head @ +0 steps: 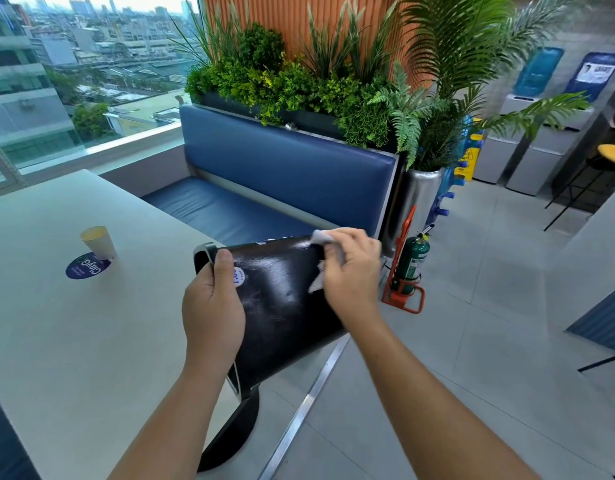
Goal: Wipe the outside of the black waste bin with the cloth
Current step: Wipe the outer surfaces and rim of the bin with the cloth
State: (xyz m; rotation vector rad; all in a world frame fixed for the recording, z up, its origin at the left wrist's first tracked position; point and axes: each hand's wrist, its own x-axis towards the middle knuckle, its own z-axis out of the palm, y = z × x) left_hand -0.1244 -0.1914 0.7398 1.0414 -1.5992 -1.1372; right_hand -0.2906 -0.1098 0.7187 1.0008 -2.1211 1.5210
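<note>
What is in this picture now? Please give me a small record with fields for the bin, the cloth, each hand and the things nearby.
bin: black waste bin, tipped on its side, held at the table's edge
left hand: left hand, grip on the bin's rim, thumb on the outside
right hand: right hand, pressing the cloth on the bin's side
cloth: white cloth, bunched under the fingers
sticker: round sticker on the bin, beside the left thumb
table: white table, with a paper cup
floor nearby: green fire extinguisher in an orange stand
</note>
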